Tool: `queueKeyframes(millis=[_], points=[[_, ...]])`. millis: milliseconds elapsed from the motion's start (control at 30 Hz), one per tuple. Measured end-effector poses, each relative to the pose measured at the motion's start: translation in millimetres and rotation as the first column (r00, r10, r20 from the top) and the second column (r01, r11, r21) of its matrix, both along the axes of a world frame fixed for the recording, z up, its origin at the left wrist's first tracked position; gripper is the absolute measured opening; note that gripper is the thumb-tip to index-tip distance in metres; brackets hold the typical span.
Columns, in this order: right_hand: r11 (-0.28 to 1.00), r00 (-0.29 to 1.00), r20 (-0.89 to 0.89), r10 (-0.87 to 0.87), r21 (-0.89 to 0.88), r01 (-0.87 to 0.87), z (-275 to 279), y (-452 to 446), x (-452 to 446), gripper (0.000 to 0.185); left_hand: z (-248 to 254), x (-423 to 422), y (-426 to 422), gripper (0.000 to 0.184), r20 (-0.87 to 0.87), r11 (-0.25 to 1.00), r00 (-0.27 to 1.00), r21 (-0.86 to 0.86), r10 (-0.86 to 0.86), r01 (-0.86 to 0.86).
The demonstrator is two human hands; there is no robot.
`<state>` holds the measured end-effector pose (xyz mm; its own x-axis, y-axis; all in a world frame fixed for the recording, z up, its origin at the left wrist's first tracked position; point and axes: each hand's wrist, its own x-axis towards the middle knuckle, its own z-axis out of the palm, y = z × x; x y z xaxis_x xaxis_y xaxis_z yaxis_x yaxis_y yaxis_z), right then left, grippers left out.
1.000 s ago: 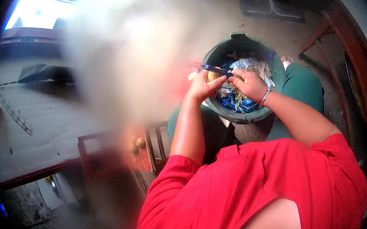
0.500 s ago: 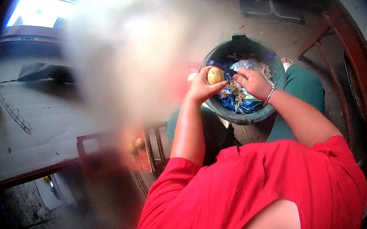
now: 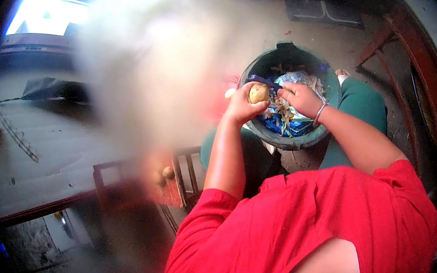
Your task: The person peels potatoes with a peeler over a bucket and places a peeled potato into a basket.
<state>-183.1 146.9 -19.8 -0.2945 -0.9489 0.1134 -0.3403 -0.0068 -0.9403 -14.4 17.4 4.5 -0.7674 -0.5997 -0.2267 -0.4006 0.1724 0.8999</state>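
Note:
My left hand (image 3: 244, 106) is wrapped round a yellowish potato (image 3: 258, 93), over the left side of a dark green bucket (image 3: 297, 142). My right hand (image 3: 302, 100), with a bracelet at the wrist, grips a dark-bladed peeler or knife (image 3: 265, 81); its blade reaches left to the far side of the potato. Whether the blade touches the potato cannot be told. Below both hands, the bucket holds peelings (image 3: 284, 110) and crumpled blue and white wrappers (image 3: 278, 124).
The bucket stands between my knees. A red wooden stool (image 3: 176, 188) with round potatoes (image 3: 168, 172) is at lower left, beside a pale table (image 3: 39, 171). A red-brown wooden frame (image 3: 433, 68) rises at the right. A whitish blur hides much of the upper left.
The blade lay across the top of the potato a second ago; now it is at the far side and more of the potato shows. Both hands have shifted only slightly.

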Motion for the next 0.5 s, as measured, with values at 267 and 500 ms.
queueKeyframes(millis=[267,500], points=[[0.894,0.973,0.229,-0.03,0.442,-0.077,4.2,-1.4,-13.2,0.036,12.2,-0.6,3.6,0.061,-0.103,0.997,0.995,-0.076,-0.001,-0.007],[0.995,0.996,0.018,0.083,0.048,-0.084,9.1,5.6,-1.0,0.026,18.5,0.7,7.4,0.063,-0.025,0.988,0.999,-0.151,0.036,-0.039]])
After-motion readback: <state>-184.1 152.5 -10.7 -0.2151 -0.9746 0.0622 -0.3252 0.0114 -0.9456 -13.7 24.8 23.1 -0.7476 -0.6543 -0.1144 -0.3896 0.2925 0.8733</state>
